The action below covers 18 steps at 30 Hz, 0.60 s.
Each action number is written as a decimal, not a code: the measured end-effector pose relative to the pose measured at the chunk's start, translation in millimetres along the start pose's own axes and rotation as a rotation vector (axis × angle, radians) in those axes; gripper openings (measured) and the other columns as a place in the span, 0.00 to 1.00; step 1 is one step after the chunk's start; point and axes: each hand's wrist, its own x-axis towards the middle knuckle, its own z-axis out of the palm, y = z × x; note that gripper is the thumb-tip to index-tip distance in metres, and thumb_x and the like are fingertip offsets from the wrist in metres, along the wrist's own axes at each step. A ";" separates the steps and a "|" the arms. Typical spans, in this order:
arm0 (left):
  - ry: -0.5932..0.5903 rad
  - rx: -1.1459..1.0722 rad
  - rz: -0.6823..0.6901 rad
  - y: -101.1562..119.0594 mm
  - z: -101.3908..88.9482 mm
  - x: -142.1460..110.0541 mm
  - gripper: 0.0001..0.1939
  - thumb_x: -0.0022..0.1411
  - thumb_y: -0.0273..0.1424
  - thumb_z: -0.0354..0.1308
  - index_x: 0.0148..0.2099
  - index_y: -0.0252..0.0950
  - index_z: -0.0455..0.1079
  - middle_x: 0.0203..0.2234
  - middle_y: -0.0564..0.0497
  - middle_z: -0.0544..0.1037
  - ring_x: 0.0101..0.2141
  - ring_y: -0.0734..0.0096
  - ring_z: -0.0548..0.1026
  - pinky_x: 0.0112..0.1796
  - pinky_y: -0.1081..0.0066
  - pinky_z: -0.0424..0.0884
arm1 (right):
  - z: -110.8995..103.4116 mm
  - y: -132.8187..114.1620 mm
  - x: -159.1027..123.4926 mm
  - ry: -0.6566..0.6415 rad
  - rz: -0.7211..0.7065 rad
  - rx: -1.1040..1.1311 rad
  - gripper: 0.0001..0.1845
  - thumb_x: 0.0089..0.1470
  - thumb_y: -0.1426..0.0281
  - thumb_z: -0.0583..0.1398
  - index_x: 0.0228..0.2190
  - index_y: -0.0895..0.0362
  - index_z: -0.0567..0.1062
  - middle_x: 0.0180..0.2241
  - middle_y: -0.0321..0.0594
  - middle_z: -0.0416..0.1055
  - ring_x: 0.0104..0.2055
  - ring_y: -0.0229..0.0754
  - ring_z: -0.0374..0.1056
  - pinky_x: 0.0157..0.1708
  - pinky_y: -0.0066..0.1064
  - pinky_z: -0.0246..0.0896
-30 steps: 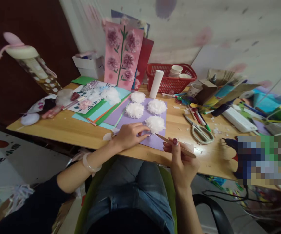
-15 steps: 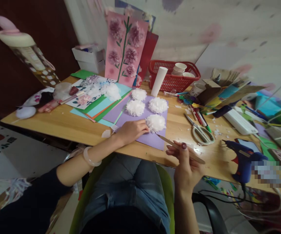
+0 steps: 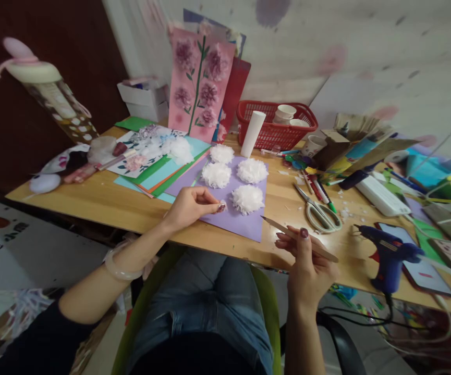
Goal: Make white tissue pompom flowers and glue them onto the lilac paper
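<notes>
My right hand (image 3: 313,260) grips a slim, pointed, wood-coloured stick (image 3: 299,238), its dark tip aimed left over the front right edge of the purple paper (image 3: 241,227). My left hand (image 3: 194,207) hovers over that paper with thumb and fingers pinched; a tiny whitish bit seems to show at the fingertips, too small to name. Just right of those fingertips sits the nearest white ruffled paper flower (image 3: 247,199). Behind it are more white flowers, one at the right (image 3: 252,171), one at the left (image 3: 216,175) and one farther back (image 3: 221,153).
Scissors (image 3: 322,213) lie right of the purple paper, near several markers (image 3: 319,190). A blue glue gun (image 3: 389,255) stands by a phone (image 3: 428,273). Behind are a white roll (image 3: 253,134), a red basket (image 3: 278,136) and a pink flower picture (image 3: 182,78). Coloured sheets (image 3: 150,179) lie left.
My left hand has drawn back leftward from the nearest white flower, fingers now pinched. My right hand has moved slightly right and down with the stick, its tip now away from the flower.
</notes>
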 end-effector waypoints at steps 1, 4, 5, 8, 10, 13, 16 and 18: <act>0.017 -0.053 -0.014 1.3 -0.3 0.0 0.13 0.41 0.32 0.74 0.26 0.33 0.73 0.28 0.47 0.84 0.32 0.64 0.82 0.39 0.65 0.77 | -0.9 -0.4 0.2 0.002 -0.004 0.005 0.22 0.57 0.54 0.63 0.35 0.63 0.81 0.24 0.43 0.78 0.23 0.43 0.74 0.30 0.37 0.73; 0.069 -0.144 0.016 12.4 -6.7 1.5 0.18 0.36 0.31 0.76 0.29 0.33 0.73 0.26 0.50 0.82 0.31 0.67 0.81 0.40 0.65 0.77 | -5.9 -3.4 1.6 0.035 -0.032 0.003 0.22 0.57 0.55 0.64 0.34 0.63 0.81 0.24 0.42 0.78 0.23 0.43 0.74 0.30 0.38 0.72; 0.091 -0.159 0.044 19.0 -11.1 1.9 0.20 0.35 0.31 0.77 0.31 0.33 0.74 0.26 0.51 0.82 0.30 0.69 0.80 0.40 0.67 0.77 | -8.2 -5.0 2.7 0.066 -0.049 0.010 0.21 0.57 0.55 0.64 0.34 0.63 0.81 0.24 0.42 0.77 0.22 0.42 0.73 0.29 0.38 0.72; 0.164 -0.175 0.182 43.9 -28.2 1.0 0.24 0.34 0.29 0.78 0.37 0.34 0.76 0.25 0.56 0.79 0.28 0.76 0.77 0.37 0.73 0.75 | -15.3 -11.8 7.8 0.210 -0.105 0.099 0.20 0.59 0.55 0.62 0.36 0.62 0.79 0.27 0.41 0.77 0.24 0.40 0.73 0.27 0.35 0.72; 0.166 -0.175 0.257 58.8 -36.6 -2.1 0.24 0.35 0.30 0.78 0.38 0.35 0.77 0.26 0.56 0.77 0.28 0.78 0.75 0.36 0.76 0.74 | -17.8 -17.1 10.8 0.295 -0.143 0.162 0.21 0.61 0.55 0.59 0.43 0.60 0.77 0.33 0.42 0.78 0.28 0.40 0.74 0.26 0.33 0.72; 0.067 -0.122 0.273 67.5 -34.2 -10.2 0.20 0.41 0.34 0.77 0.39 0.35 0.79 0.27 0.54 0.77 0.27 0.78 0.73 0.32 0.76 0.72 | -16.4 -24.0 9.4 0.290 -0.200 0.215 0.20 0.63 0.56 0.57 0.47 0.57 0.74 0.38 0.43 0.78 0.33 0.42 0.76 0.27 0.34 0.74; -0.122 -0.004 0.239 58.5 -11.8 -21.0 0.13 0.51 0.40 0.72 0.34 0.36 0.80 0.26 0.52 0.77 0.26 0.76 0.73 0.32 0.74 0.72 | -11.4 -27.4 0.1 0.142 -0.230 0.232 0.14 0.62 0.60 0.59 0.40 0.57 0.77 0.38 0.43 0.79 0.36 0.45 0.77 0.32 0.38 0.76; -0.235 0.010 0.194 47.3 11.1 -28.6 0.15 0.53 0.43 0.70 0.31 0.35 0.80 0.25 0.51 0.76 0.26 0.75 0.72 0.32 0.72 0.72 | -9.3 -27.3 -7.6 0.064 -0.238 0.223 0.12 0.62 0.62 0.60 0.37 0.58 0.78 0.38 0.44 0.79 0.37 0.46 0.78 0.34 0.40 0.77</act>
